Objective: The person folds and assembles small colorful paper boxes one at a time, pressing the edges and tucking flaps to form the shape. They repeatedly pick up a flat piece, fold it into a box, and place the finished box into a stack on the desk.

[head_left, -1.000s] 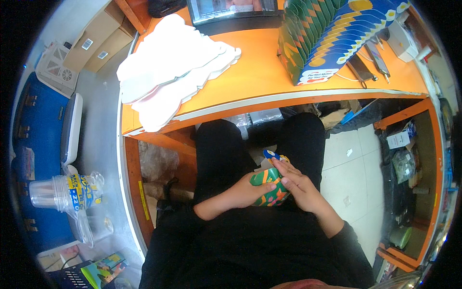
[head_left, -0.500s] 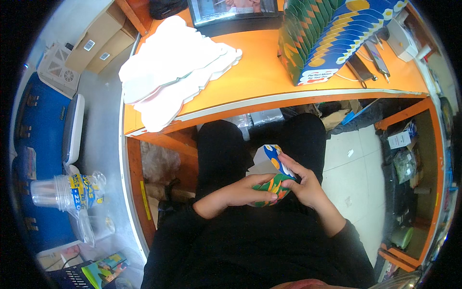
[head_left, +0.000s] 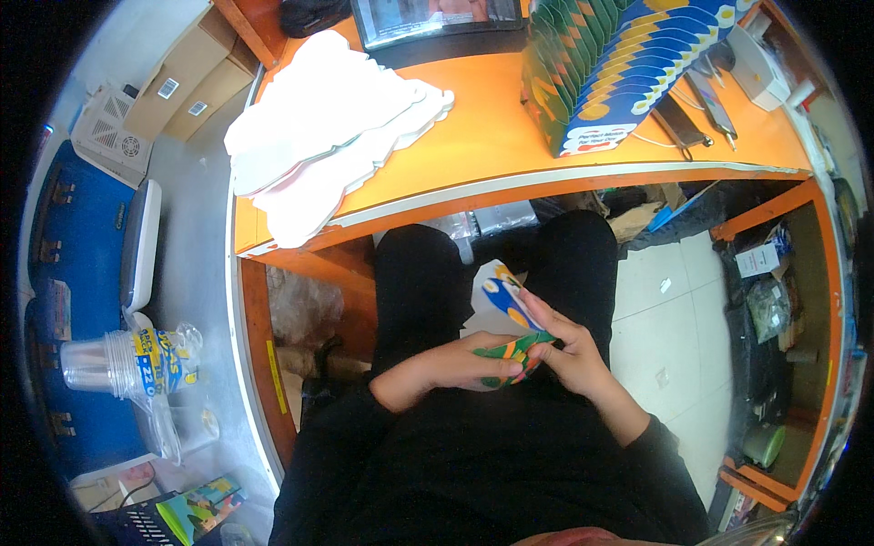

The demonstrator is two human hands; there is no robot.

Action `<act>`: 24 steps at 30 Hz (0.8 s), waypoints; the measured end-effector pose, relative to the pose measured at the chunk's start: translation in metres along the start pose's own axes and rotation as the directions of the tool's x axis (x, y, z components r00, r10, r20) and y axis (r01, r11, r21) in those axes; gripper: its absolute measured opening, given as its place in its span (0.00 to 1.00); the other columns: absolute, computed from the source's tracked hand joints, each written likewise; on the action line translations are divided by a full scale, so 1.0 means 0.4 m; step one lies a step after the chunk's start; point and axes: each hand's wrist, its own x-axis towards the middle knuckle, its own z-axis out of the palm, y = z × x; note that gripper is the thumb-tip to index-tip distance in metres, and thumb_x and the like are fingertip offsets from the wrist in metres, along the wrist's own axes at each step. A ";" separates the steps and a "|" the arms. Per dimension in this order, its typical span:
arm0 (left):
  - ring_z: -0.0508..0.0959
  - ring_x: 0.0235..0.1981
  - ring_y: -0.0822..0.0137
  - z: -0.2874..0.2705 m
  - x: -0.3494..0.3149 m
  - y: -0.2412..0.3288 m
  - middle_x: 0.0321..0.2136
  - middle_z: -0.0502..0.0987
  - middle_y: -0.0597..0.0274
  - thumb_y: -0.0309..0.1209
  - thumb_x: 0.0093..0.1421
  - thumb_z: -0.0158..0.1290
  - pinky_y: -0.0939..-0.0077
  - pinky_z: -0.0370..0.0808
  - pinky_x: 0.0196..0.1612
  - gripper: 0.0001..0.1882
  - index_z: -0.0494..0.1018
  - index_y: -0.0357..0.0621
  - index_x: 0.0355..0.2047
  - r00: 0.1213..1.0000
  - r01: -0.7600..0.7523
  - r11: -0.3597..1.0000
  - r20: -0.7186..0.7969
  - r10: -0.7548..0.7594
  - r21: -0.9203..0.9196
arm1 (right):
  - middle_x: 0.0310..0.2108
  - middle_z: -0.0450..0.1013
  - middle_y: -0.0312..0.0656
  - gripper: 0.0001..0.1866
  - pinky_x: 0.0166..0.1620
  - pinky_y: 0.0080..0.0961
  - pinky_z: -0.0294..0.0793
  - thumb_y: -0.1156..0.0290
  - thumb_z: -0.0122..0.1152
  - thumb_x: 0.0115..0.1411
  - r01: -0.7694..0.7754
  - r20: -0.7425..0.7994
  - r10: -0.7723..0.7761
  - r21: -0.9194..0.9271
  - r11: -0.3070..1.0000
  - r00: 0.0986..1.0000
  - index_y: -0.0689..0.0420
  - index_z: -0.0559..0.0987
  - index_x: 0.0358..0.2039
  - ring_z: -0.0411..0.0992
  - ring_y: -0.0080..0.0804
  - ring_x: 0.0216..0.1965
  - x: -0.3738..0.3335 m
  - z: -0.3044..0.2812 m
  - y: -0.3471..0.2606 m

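Note:
Over my lap I hold a printed paper food box (head_left: 503, 302), blue with yellow and white spots on one panel and green with orange on another. Its white inner side faces up and left. My left hand (head_left: 462, 361) wraps the green lower part, thumb lying across it. On the right side, my right hand (head_left: 566, 348) presses along the blue panel with its fingers, the thumb near the green edge. Parts of the box are hidden behind both hands.
On the orange desk (head_left: 473, 118) lie flat white card blanks (head_left: 319, 127) and a nested stack of printed boxes (head_left: 628, 73). A tablet (head_left: 437, 23) stands behind. Phones (head_left: 710, 105) lie far right; wrapped plastic cups (head_left: 118, 366) sit on the grey surface at left.
The blue panel has tilted to the left and its spotted face now shows more. My right hand has shifted slightly left along it; my left hand keeps its grip.

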 end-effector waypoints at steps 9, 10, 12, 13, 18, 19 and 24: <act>0.72 0.57 0.58 -0.015 0.000 0.008 0.55 0.72 0.49 0.49 0.66 0.51 0.65 0.67 0.60 0.31 0.67 0.36 0.59 0.984 -0.086 0.931 0.174 0.025 0.356 | 0.69 0.53 0.45 0.50 0.64 0.35 0.62 0.43 0.58 0.60 -0.219 0.100 0.255 0.841 0.496 0.962 0.48 0.44 0.72 0.59 0.38 0.66 -0.007 -0.009 0.006; 0.71 0.57 0.58 -0.019 0.007 0.011 0.55 0.72 0.48 0.48 0.66 0.51 0.64 0.66 0.61 0.31 0.66 0.36 0.60 0.968 -0.114 0.913 0.252 0.012 0.393 | 0.66 0.57 0.47 0.47 0.64 0.37 0.63 0.49 0.60 0.60 -0.214 0.073 0.357 0.902 0.375 0.931 0.50 0.47 0.72 0.63 0.39 0.64 -0.010 -0.010 0.025; 0.68 0.61 0.56 -0.035 0.005 -0.014 0.60 0.67 0.44 0.55 0.57 0.59 0.61 0.63 0.64 0.45 0.58 0.38 0.65 0.958 0.004 0.986 0.281 -0.052 0.168 | 0.63 0.61 0.48 0.47 0.63 0.38 0.65 0.58 0.63 0.59 -0.218 0.104 0.324 0.916 0.337 0.940 0.51 0.47 0.71 0.65 0.40 0.62 0.002 -0.026 0.033; 0.66 0.62 0.54 -0.039 0.002 -0.036 0.62 0.63 0.42 0.61 0.51 0.60 0.59 0.63 0.64 0.55 0.53 0.38 0.67 0.979 -0.043 0.996 0.198 0.056 -0.073 | 0.61 0.63 0.49 0.48 0.61 0.37 0.68 0.64 0.65 0.57 -0.282 0.142 0.377 0.894 0.347 0.915 0.50 0.46 0.71 0.67 0.39 0.60 0.005 -0.032 0.020; 0.68 0.61 0.62 -0.007 0.010 0.089 0.63 0.63 0.50 0.66 0.51 0.57 0.63 0.68 0.61 0.58 0.50 0.35 0.68 0.991 -0.063 0.974 -0.129 0.035 -0.217 | 0.68 0.49 0.50 0.53 0.63 0.36 0.64 0.70 0.67 0.52 0.019 -0.279 0.170 0.564 0.825 0.945 0.52 0.45 0.71 0.60 0.39 0.63 0.024 0.011 -0.038; 0.71 0.58 0.63 -0.004 0.002 0.095 0.60 0.67 0.52 0.55 0.56 0.58 0.64 0.69 0.60 0.48 0.54 0.37 0.66 0.993 -0.045 0.996 -0.115 0.036 -0.078 | 0.69 0.46 0.49 0.54 0.65 0.38 0.60 0.68 0.69 0.52 0.105 -0.341 0.053 0.427 0.898 0.938 0.53 0.43 0.72 0.56 0.41 0.66 0.028 0.023 -0.045; 0.78 0.49 0.65 0.026 0.016 0.081 0.47 0.76 0.56 0.35 0.64 0.56 0.67 0.74 0.54 0.24 0.64 0.41 0.57 0.990 -0.050 0.999 -0.134 0.047 -0.014 | 0.69 0.53 0.51 0.36 0.66 0.43 0.52 0.61 0.66 0.56 0.141 -0.257 -0.320 -0.535 0.833 0.912 0.54 0.66 0.65 0.52 0.50 0.69 0.010 -0.014 -0.065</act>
